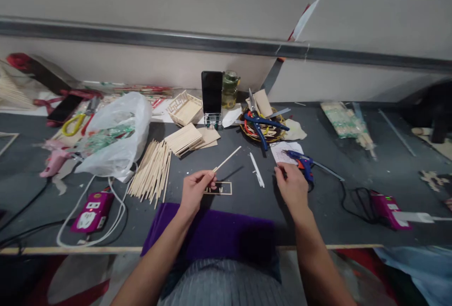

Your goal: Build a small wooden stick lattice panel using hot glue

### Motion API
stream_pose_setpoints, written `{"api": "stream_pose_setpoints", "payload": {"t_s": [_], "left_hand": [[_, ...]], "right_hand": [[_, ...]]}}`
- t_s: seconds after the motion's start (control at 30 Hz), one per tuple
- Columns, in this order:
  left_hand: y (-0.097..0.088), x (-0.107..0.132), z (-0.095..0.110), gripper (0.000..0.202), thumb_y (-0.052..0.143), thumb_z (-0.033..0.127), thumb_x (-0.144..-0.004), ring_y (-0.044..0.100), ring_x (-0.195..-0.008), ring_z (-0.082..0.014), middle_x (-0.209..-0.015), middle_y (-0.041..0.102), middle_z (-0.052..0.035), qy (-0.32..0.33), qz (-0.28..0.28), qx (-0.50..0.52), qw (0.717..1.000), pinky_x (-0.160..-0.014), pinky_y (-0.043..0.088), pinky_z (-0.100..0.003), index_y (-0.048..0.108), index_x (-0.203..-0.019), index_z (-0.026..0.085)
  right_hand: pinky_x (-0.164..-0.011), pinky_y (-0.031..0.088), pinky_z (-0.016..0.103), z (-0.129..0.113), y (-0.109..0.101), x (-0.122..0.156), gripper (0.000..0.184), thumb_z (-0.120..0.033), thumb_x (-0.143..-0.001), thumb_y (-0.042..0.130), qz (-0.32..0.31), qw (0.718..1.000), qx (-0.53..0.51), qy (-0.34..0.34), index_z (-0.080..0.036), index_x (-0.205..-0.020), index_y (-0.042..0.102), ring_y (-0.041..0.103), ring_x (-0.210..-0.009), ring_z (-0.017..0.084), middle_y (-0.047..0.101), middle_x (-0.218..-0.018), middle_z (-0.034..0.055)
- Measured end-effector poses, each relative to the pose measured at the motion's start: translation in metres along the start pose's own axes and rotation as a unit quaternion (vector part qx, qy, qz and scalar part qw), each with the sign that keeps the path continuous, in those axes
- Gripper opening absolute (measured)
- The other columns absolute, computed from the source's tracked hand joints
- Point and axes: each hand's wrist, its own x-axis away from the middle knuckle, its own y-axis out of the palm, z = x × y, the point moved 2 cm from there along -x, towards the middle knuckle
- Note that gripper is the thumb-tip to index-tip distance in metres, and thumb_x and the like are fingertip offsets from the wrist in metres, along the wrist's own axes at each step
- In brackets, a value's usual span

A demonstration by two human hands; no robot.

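My left hand [198, 188] pinches a thin wooden stick [228, 158], which points up and to the right. Just below that hand a small rectangular frame of sticks [226, 194] lies on the table, partly covered by my fingers. My right hand [292, 182] is at the lower edge of a sheet of paper [284, 149], its fingers curled together; whatever may be between them is hidden. Beside it lies a blue and red glue gun [306, 167] with a glue stick at its rear. A white pen [257, 170] rests between my hands.
A pile of loose sticks [150, 172] and flat wooden pieces [183, 139] lie left of centre. Behind stand a phone [212, 92], a jar [230, 89] and a basket with blue cutters [263, 124]. Purple power strips [92, 212] and cables sit at both sides. A purple cloth [219, 233] covers the front edge.
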Motion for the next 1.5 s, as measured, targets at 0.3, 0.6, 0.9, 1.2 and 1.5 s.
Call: {"api": "stream_pose_setpoints", "payload": {"t_s": [0.3,0.6,0.9,1.2,1.5], "left_hand": [[0.000,-0.010,0.006,0.037,0.085,0.045,-0.060,0.058,-0.050,-0.0085,-0.063,0.068,-0.0023,0.011,0.013,0.022,1.000,-0.053,0.050,-0.020,0.074,-0.072,0.012],[-0.007,-0.006,0.015,0.037,0.087,0.043,-0.059,0.056,-0.050,-0.0073,-0.061,0.067,-0.0022,-0.025,-0.020,0.062,0.998,-0.052,0.052,-0.020,0.075,-0.072,0.011],[-0.008,-0.001,0.032,0.037,0.089,0.040,-0.055,0.054,-0.045,-0.0067,-0.058,0.065,-0.0021,-0.088,-0.059,0.126,0.986,-0.047,0.052,-0.020,0.073,-0.069,0.010],[0.000,0.024,0.039,0.031,0.086,0.038,-0.061,0.054,-0.042,-0.0080,-0.056,0.065,-0.0030,-0.125,-0.138,0.128,0.974,-0.043,0.051,-0.021,0.074,-0.066,0.010],[-0.002,0.030,0.042,0.034,0.084,0.042,-0.066,0.054,-0.044,-0.0095,-0.056,0.064,-0.0039,-0.096,-0.168,0.091,0.977,-0.045,0.049,-0.022,0.072,-0.062,0.010]], "right_hand": [[-0.103,0.036,0.050,-0.008,0.026,-0.105,0.077,-0.058,-0.086,0.056,-0.077,0.989,0.110,-0.064,-0.003,-0.138,0.045,0.042,-0.130,0.041,0.046,-0.139,0.0302],[-0.093,0.042,0.046,-0.010,0.044,-0.170,0.076,-0.051,-0.078,0.065,-0.218,0.952,0.203,-0.076,-0.002,-0.133,0.049,0.057,-0.106,0.039,0.062,-0.114,0.0265],[-0.092,0.048,0.042,-0.043,-0.002,-0.063,0.061,-0.025,-0.074,0.053,-0.144,0.972,-0.133,-0.133,-0.019,-0.133,0.041,0.060,-0.105,0.027,0.059,-0.119,0.0118],[-0.092,0.051,0.042,-0.089,0.015,0.016,0.058,-0.012,-0.067,0.052,-0.185,0.934,-0.221,-0.211,-0.021,-0.123,0.043,0.059,-0.106,0.027,0.058,-0.112,0.0110],[-0.087,0.052,0.045,-0.109,0.009,0.014,0.052,-0.018,-0.078,0.052,-0.148,0.920,-0.227,-0.282,-0.019,-0.128,0.042,0.060,-0.104,0.028,0.060,-0.109,0.0129]]}}
